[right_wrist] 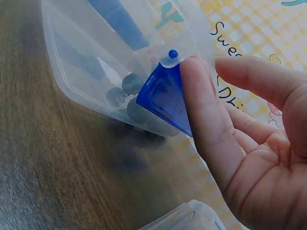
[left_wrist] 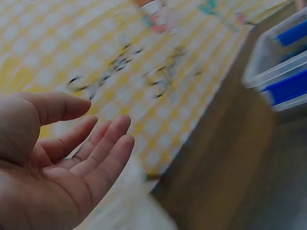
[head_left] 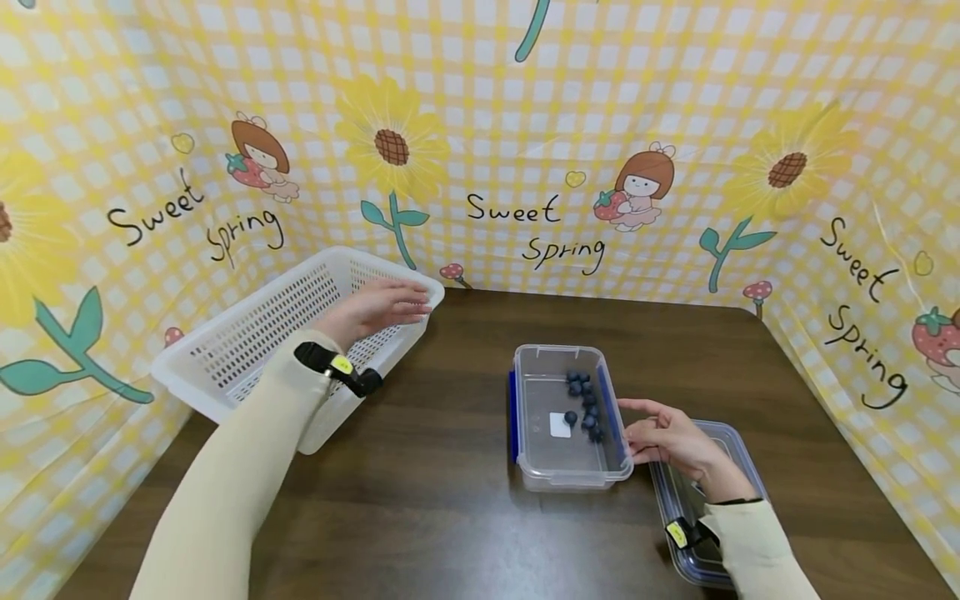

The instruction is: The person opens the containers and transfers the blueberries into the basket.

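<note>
My left hand (head_left: 382, 304) hovers over the right wall of a white perforated plastic basket (head_left: 183, 354), its fingers loosely bent and nothing in them. In the left wrist view the bare palm (left_wrist: 57, 187) shows. A clear plastic food container (head_left: 547, 354) stands on the table with several blueberries (head_left: 588, 408) inside, mostly along its right half. My right hand (head_left: 671, 437) is at the container's right side. Up close, its thumb (right_wrist: 201, 100) and index finger pinch at the rim beside a blue latch (right_wrist: 165, 93), which hangs outward. Part of that latch is hidden behind the thumb.
A clear lid (head_left: 731, 442) lies on the brown table (head_left: 435, 500), under my right wrist. Another blue latch (head_left: 513, 417) hangs at the container's left side. Yellow checked cloth (head_left: 510, 142) closes off the back and both sides.
</note>
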Motion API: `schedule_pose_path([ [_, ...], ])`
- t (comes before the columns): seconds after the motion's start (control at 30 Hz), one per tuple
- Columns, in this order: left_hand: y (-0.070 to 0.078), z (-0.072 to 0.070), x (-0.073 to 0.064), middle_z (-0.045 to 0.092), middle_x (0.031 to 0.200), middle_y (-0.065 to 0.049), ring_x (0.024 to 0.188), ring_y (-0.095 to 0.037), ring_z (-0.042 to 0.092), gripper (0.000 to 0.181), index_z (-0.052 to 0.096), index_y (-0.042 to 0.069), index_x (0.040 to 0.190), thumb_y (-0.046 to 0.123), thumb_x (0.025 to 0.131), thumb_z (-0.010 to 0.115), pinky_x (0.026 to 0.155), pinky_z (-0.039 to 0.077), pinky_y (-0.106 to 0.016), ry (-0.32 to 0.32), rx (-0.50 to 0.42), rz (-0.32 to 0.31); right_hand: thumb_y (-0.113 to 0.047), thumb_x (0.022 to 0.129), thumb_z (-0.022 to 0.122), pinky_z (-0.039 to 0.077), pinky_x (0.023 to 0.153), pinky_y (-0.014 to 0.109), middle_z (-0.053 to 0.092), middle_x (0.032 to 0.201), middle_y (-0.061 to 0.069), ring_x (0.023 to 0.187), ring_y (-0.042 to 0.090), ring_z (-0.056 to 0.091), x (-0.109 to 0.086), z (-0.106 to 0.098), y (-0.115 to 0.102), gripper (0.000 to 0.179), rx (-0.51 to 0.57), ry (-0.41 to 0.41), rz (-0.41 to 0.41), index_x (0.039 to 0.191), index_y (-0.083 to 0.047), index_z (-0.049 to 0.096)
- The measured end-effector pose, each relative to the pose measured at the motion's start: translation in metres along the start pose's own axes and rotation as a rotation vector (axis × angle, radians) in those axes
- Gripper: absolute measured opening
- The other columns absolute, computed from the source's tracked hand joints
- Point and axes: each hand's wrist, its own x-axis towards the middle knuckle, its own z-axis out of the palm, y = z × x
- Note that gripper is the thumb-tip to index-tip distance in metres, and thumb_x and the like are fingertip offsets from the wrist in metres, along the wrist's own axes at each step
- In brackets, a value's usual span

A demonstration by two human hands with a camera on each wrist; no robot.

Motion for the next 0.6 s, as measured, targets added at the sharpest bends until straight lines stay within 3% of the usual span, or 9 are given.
schedule_pose_path([
  [0.13,-0.009,0.035,0.001,0.063,0.116,-0.018,0.101,-0.023,0.067,0.041,0.037,-0.015,0.142,0.002,0.105,0.044,0.104,0.049,-0.043,-0.113,0.031,0.002,0.01,0.098,0.049,0.062,0.074,0.03,0.073,0.097,0.007,0.081,0.014,0.07,0.0,-0.001,0.002,0.044,0.003,-0.008,-0.003,0.131,-0.018,0.056],
  [0.33,-0.032,0.089,0.001,0.057,0.128,-0.033,0.121,-0.043,0.057,0.037,0.043,-0.016,0.137,0.001,0.104,0.044,0.101,0.05,-0.045,-0.254,0.06,-0.04,0.011,0.098,0.048,0.061,0.074,0.029,0.073,0.097,0.007,0.082,0.014,0.07,0.0,-0.001,0.003,0.045,0.01,-0.02,-0.022,0.131,-0.019,0.056],
  [0.6,-0.045,0.14,0.002,0.052,0.136,-0.033,0.121,-0.039,0.058,0.035,0.049,-0.014,0.135,-0.001,0.103,0.049,0.105,0.046,-0.047,-0.322,0.071,-0.111,0.01,0.098,0.049,0.062,0.074,0.03,0.074,0.096,0.007,0.081,0.014,0.07,0.0,0.001,0.001,0.043,0.006,-0.013,-0.014,0.133,-0.015,0.055],
])
